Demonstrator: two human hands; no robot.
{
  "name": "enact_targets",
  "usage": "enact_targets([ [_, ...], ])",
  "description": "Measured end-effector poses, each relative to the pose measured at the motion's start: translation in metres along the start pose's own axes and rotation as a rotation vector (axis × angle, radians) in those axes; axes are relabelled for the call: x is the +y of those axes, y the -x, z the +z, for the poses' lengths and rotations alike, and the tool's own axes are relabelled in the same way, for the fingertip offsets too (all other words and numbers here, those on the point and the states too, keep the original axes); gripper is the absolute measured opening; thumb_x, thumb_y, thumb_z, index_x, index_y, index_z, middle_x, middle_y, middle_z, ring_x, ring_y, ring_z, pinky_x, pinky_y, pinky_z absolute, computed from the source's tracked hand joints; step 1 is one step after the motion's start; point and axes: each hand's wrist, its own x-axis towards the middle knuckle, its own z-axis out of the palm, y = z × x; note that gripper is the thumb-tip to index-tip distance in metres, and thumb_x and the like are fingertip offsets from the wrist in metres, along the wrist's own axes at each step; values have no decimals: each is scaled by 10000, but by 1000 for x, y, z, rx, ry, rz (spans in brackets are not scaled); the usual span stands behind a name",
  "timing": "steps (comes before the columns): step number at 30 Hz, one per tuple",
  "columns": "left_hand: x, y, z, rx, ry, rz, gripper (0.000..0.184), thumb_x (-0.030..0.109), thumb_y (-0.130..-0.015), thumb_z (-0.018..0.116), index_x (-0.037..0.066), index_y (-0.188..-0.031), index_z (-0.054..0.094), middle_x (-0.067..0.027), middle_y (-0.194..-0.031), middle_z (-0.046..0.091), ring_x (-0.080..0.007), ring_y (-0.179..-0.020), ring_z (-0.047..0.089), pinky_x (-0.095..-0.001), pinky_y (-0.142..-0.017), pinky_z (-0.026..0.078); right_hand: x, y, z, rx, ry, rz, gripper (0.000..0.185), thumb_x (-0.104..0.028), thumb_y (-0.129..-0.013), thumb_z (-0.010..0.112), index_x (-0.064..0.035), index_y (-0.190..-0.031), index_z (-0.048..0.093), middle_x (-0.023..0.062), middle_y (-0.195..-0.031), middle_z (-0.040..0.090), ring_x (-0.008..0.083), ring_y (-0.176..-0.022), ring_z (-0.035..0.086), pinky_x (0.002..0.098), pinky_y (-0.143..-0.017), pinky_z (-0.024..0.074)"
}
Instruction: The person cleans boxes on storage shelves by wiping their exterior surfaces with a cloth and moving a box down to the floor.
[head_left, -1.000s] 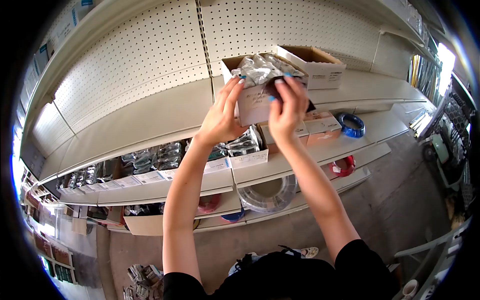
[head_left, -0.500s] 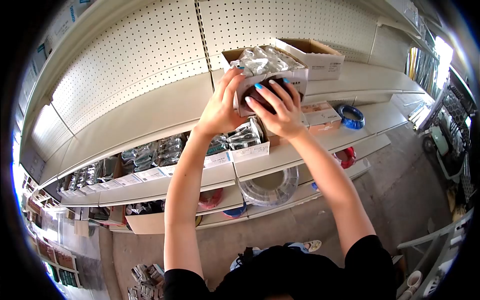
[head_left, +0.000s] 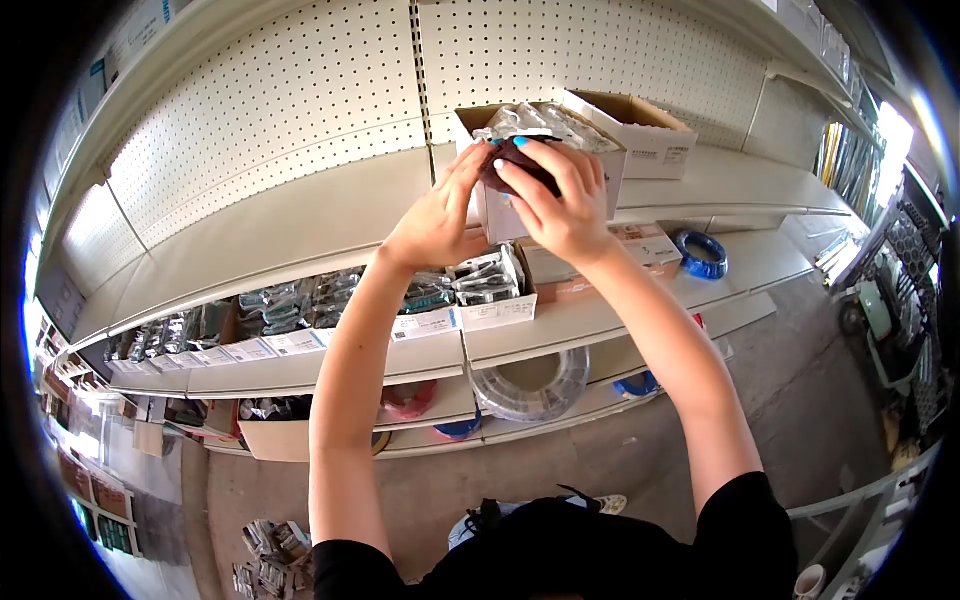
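A dark maroon, cloth-like bundle (head_left: 520, 167) is bunched between my two hands, in front of the upper edge of a white carton (head_left: 605, 190) holding clear plastic-wrapped packets (head_left: 545, 122). The fingers of my right hand (head_left: 565, 205) curl over the bundle from the right. My left hand (head_left: 440, 220) is closed against its left side, fingertips touching it near the carton's left corner. Part of the bundle and most of the carton's front are hidden behind the hands.
An open carton (head_left: 645, 140) stands beside it on the upper shelf (head_left: 290, 225). Below are boxes of bagged parts (head_left: 490, 280), a blue coil (head_left: 702, 256) and a large clear hose coil (head_left: 530, 385). Packets (head_left: 275, 560) lie on the floor.
The maroon bundle has moved up from the carton's front face toward its top edge, with both hands around it. The view has shifted slightly.
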Motion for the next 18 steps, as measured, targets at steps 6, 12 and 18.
enact_targets([
  [6, 3, 6, -2, -28, -244, -44, 910, 235, -619, 744, -2, -1378, 300, -209, -1463, 308, -403, -1358, 295, -582, -1116, 175, -10, 32, 10, 56, 73, -45, 298, -151, -772, 660, -194, -1066, 676, 17, -1155, 568, 215, -967, 568, 371, -821, 438],
  [12, 6, 8, 2, 72, -320, -19, 881, 259, -631, 747, 15, -1374, 339, -220, -1479, 273, -418, -1363, 264, -612, -1103, 164, -17, 63, -7, -134, 56, -247, 237, -237, -823, 591, -210, -1042, 680, -14, -1143, 579, 191, -989, 543, 364, -814, 450],
  [18, 5, 7, 0, 23, -272, -11, 897, 193, -627, 705, -49, -1385, 290, -229, -1466, 310, -404, -1374, 271, -564, -1121, 175, -5, 32, -10, -105, 113, -226, 247, -245, -812, 607, -222, -1051, 667, -19, -1131, 591, 190, -991, 558, 369, -833, 434],
])
